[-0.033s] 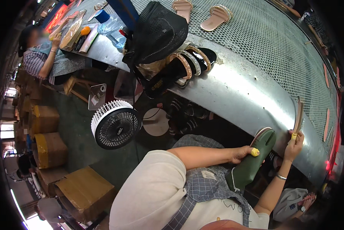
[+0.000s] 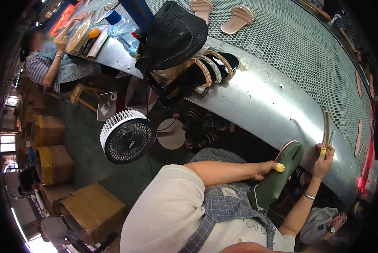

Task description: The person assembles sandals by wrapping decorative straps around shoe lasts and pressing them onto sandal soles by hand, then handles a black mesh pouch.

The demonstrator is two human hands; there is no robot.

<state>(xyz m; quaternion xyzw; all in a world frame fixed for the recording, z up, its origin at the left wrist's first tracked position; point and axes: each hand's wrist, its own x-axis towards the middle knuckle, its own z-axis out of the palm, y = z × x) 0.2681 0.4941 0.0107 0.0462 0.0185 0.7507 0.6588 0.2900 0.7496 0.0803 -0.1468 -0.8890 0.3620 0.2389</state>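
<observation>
My left hand (image 2: 265,169), with yellow wrapping on its thumb, is closed around a green shoe last (image 2: 277,175). A thin pale sole edge (image 2: 286,148) shows along the left side of its toe end, and a white cord hangs from its lower end. To the right, my right hand (image 2: 324,162) pinches a thin, curved brown strip (image 2: 326,128), seen nearly edge-on. It could be a sole, but I cannot tell. Yellow wrapping also covers a finger there. A small pale, thin piece (image 2: 332,137) sticks up beside that hand. Both hands are by the bench's near edge.
The metal bench (image 2: 265,90) has a perforated top. On it lie strapped sandals (image 2: 238,20), a black sole board with jewelled straps (image 2: 210,69), and a black mesh bag (image 2: 176,38). A fan (image 2: 130,137) stands left, near cardboard boxes (image 2: 92,211). A co-worker (image 2: 45,63) sits far left.
The brown strip in my right hand has turned slightly and looks straighter up now. My right fingers have shifted a little. The left hand and green last stay in place.
</observation>
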